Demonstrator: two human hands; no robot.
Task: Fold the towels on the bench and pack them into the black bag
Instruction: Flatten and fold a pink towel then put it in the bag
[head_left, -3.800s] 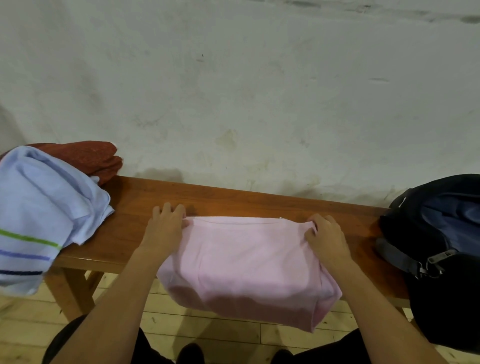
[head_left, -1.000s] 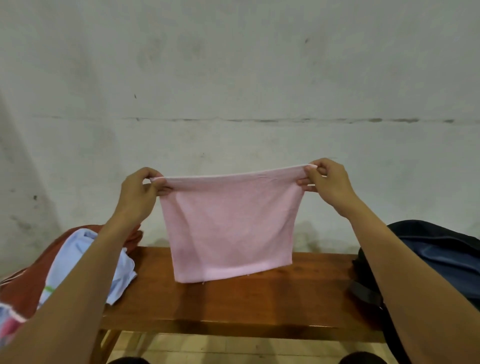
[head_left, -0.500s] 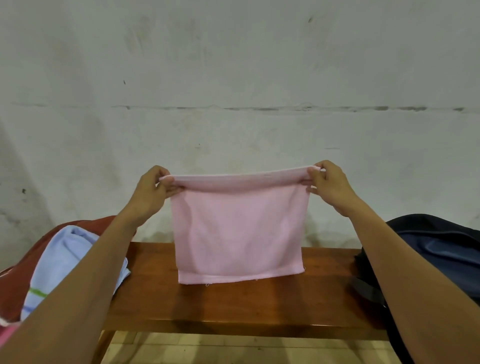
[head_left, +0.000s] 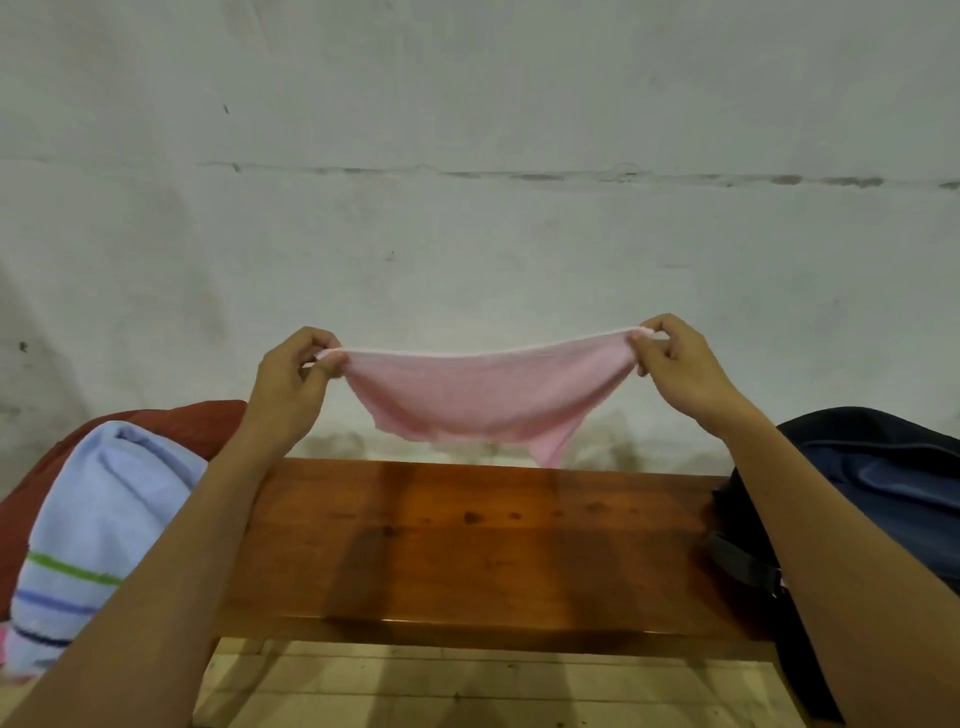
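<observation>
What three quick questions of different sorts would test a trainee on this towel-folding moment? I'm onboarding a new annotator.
1. True or false: the pink towel lies flat on the wooden bench.
2. Multiple choice: what sits at the bench's right end? A) a light blue striped towel B) a black bag C) a red towel
3. Fill in: the left hand and right hand each ______ an upper corner of the pink towel.

Key
1. False: it hangs in the air between the hands, above the bench.
2. B: the black bag; the light blue striped towel and red towel are at the left.
3. pinch
</observation>
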